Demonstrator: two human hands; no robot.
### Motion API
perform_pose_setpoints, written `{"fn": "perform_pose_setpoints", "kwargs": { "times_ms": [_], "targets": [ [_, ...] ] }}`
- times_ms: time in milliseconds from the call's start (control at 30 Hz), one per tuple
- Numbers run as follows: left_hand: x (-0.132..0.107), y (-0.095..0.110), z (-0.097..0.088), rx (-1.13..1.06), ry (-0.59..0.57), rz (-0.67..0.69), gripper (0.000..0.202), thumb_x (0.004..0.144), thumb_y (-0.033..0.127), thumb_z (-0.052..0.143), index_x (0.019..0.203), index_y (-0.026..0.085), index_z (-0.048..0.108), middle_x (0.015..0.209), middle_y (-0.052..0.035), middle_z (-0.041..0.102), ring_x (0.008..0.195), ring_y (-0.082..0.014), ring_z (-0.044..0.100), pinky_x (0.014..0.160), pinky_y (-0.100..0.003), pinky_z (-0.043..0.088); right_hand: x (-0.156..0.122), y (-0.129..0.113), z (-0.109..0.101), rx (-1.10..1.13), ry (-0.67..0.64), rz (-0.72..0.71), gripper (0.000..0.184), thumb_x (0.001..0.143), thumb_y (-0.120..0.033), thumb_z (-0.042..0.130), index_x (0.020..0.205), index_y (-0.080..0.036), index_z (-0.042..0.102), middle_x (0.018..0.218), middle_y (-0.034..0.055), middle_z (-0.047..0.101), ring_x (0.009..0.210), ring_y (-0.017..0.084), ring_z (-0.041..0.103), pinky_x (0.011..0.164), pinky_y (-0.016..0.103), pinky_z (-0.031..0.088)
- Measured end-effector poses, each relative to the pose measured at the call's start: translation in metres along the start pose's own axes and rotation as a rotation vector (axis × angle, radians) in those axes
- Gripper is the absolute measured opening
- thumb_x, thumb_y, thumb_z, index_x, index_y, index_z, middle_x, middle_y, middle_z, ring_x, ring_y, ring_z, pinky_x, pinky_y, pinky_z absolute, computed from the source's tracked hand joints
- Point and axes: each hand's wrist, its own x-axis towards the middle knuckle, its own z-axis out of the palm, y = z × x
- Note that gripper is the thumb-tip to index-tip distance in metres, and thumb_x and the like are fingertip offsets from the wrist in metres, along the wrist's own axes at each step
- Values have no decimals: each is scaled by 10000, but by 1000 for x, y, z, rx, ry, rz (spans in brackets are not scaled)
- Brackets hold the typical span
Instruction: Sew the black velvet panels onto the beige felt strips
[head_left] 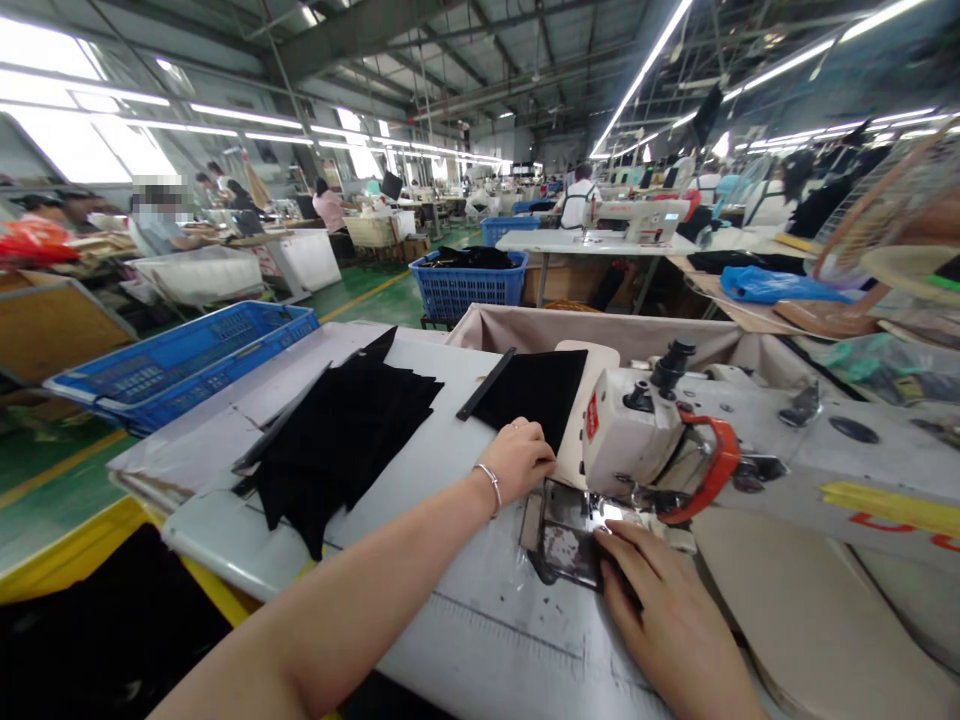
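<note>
My left hand (519, 462), a bracelet at its wrist, reaches to the left of the sewing machine's head (626, 425). Its fingers are bent over the near edge of a black fabric piece (536, 395), which lies flat with a dark strip along its left side; the fingertips are partly hidden. Beside the lit needle area, my right hand (667, 600) rests with fingers stretched toward the metal plate (571, 535), and no held thing shows in it. A stack of black fabric pieces (341, 430) lies on the machine table (465, 570) to the left.
A blue crate (187, 365) stands beyond the table at left, a yellow bin (67, 550) with black fabric at lower left. Behind the machine runs a fabric-lined trough (600, 325). A filled blue basket (469, 285) stands farther back. Several people work at other tables.
</note>
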Motion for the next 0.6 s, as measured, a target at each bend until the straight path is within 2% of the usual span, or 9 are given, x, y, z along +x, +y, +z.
{"fn": "perform_pose_setpoints", "kwargs": {
  "times_ms": [133, 167, 233, 300, 367, 433, 500, 600],
  "targets": [
    [-1, 2, 3, 1, -6, -24, 222, 928, 236, 499, 896, 163, 707, 878, -70, 622, 886, -193, 563, 868, -351, 466, -12, -1, -34, -13, 41, -80, 296, 908, -267, 516, 1193, -199, 562, 1176, 62, 613, 1062, 228, 563, 956, 422, 441],
    [-1, 1, 3, -7, -9, -21, 226, 935, 224, 480, 957, 161, 696, 930, -78, 632, 923, -196, 569, 894, -360, 461, -19, 4, -46, -29, 47, -84, 294, 908, -288, 519, 1189, -214, 568, 1159, 45, 625, 1059, 221, 567, 960, 411, 439],
    [-2, 0, 5, -18, -11, -33, 271, 931, 225, 481, 1153, 166, 625, 1160, -108, 606, 1110, -225, 533, 985, -409, 421, -38, 19, -67, -103, 42, -21, 358, 904, -390, 516, 1220, -227, 561, 1193, 40, 619, 1084, 238, 565, 964, 428, 440],
    [-2, -1, 8, -27, -31, -80, 443, 907, 242, 521, 1343, 179, 474, 1409, -131, 448, 1325, -266, 376, 1074, -477, 336, -61, 40, -80, -211, 4, 111, 564, 864, -542, 512, 1315, -204, 503, 1310, 78, 553, 1142, 294, 542, 971, 492, 436],
    [-2, -1, 10, -69, -64, -138, 569, 887, 249, 542, 1424, 181, 364, 1517, -136, 302, 1417, -282, 230, 1127, -516, 242, -84, 60, -82, -265, -72, 211, 739, 813, -606, 540, 1395, -166, 421, 1381, 114, 491, 1184, 325, 522, 988, 525, 431],
    [-1, -3, 9, -132, -93, -158, 582, 888, 251, 529, 1436, 174, 347, 1520, -138, 303, 1419, -272, 239, 1151, -514, 188, -99, 75, -76, -246, -156, 252, 708, 825, -530, 557, 1409, -161, 403, 1372, 103, 506, 1189, 288, 534, 999, 481, 450],
    [0, -7, 5, -177, -111, -147, 551, 897, 267, 513, 1422, 166, 378, 1479, -135, 383, 1380, -262, 329, 1155, -505, 193, -104, 83, -70, -209, -212, 279, 583, 860, -418, 535, 1385, -182, 441, 1342, 69, 541, 1178, 236, 553, 993, 421, 472],
    [-3, -11, -11, -214, -168, -106, 462, 893, 297, 517, 1337, 172, 500, 1363, -104, 538, 1269, -252, 487, 1109, -458, 330, -94, 84, -75, -178, -212, 295, 444, 888, -251, 456, 1326, -208, 517, 1292, 40, 586, 1134, 192, 586, 959, 369, 500]
  ]
}}
